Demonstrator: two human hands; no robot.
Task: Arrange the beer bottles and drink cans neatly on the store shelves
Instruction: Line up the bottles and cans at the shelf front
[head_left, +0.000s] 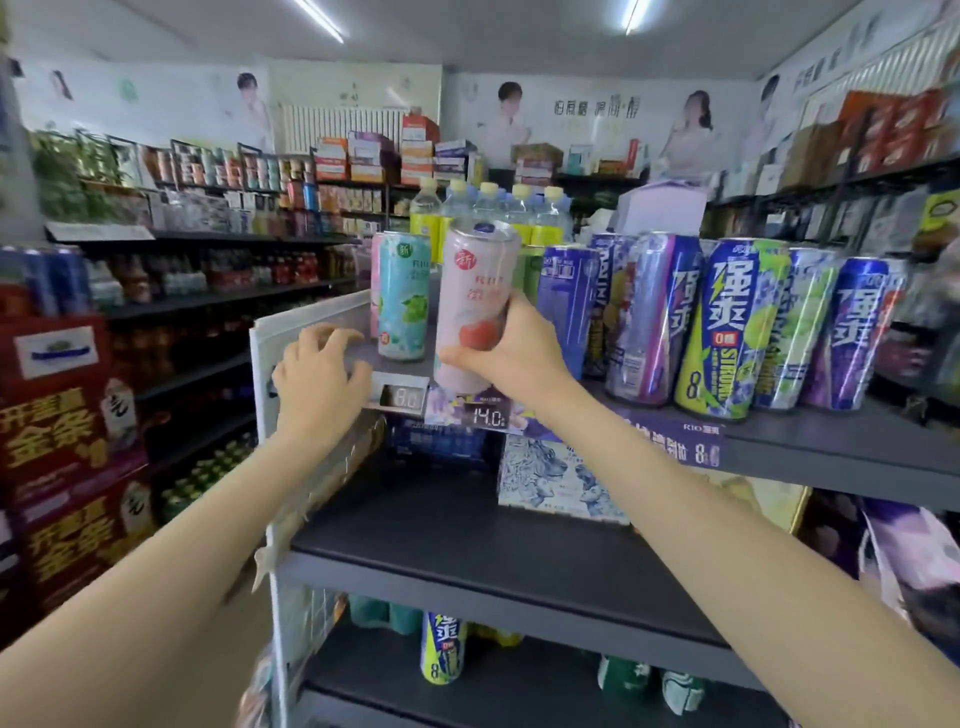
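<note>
Up top: pink can (475, 301) in R grip (511, 348), L grip (317, 374) loose, prob. on shelf edge (779, 441).

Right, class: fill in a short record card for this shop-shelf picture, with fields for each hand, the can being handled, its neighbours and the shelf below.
right hand: grips the pink can round its lower part
pink can: tilted, at the front edge of the top shelf
left hand: fingers curled on the shelf's left corner, holding nothing
left neighbour: light blue can, upright
right neighbours: purple and green cans, leaning
shelf below: patterned box at the back
</note>
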